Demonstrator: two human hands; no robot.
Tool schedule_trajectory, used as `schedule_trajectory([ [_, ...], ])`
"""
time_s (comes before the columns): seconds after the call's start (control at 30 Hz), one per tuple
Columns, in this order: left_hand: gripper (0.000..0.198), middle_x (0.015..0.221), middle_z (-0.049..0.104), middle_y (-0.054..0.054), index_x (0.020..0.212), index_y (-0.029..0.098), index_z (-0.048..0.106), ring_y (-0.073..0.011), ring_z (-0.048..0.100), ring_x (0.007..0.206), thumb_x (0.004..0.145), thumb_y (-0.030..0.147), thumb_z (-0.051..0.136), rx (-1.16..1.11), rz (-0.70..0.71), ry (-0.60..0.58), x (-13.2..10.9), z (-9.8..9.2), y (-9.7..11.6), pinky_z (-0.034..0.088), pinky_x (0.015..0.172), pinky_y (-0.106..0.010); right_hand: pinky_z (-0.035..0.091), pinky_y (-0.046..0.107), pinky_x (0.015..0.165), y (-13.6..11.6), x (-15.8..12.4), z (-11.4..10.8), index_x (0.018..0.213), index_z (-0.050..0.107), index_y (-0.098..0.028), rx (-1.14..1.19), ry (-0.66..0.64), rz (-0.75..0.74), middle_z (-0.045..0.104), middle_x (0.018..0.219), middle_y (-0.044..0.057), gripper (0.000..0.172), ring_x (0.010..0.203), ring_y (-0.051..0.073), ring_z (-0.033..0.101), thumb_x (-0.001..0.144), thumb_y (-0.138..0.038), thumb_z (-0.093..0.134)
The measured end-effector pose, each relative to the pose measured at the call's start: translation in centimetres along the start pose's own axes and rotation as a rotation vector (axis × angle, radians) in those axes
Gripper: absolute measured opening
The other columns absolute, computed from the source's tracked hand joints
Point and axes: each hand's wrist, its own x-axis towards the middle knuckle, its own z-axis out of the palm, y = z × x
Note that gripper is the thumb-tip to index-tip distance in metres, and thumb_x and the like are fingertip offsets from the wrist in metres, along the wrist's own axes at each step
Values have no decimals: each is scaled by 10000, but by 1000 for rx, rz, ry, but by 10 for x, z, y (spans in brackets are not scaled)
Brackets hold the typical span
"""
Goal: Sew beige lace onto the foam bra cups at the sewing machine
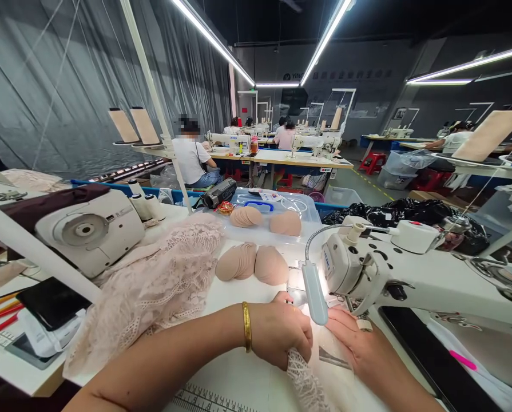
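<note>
My left hand (281, 332), with a gold bangle on the wrist, is closed on a strip of pale pink lace (305, 380) on the white table, just in front of the sewing machine (410, 269). My right hand (354, 340) lies flat beside it with fingers stretched out, pressing the fabric under the machine's head. A small lamp (314, 292) on a bent neck lights the spot between both hands. A heap of the same pink lace (153, 286) lies to the left.
Stacks of beige foam cups (251, 260) lie behind my hands, more on a clear plastic box (281, 220). A second machine (84, 229) and thread cones stand left, a phone (52, 300) near it. Other people sit sewing at tables further back.
</note>
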Motion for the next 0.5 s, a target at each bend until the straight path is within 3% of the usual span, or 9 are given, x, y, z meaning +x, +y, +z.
schedule_trajectory([
  [0.23, 33, 1044, 759, 0, 784, 224, 738, -189, 648, 881, 774, 193, 747, 10, 24, 77, 1, 2, -3, 368, 856, -396, 637, 375, 856, 2, -1, 4, 1290, 722, -359, -21, 48, 80, 750, 1255, 58, 366, 1077, 257, 745, 1035, -330, 460],
  [0.37, 67, 1050, 753, 3, 778, 230, 731, -199, 649, 899, 753, 169, 738, 23, 13, 62, 1, 4, -4, 371, 860, -392, 635, 352, 789, 0, -2, 6, 1286, 719, -374, -36, 57, 114, 759, 1216, 43, 381, 994, 236, 754, 1036, -326, 435],
  [0.5, 61, 1126, 754, -7, 806, 219, 735, -211, 659, 941, 765, 174, 737, -12, 9, 33, 0, 4, -5, 360, 909, -431, 623, 366, 812, 1, -5, 8, 1269, 732, -355, -48, 81, 93, 770, 1152, 58, 383, 1006, 253, 745, 1029, -324, 436],
])
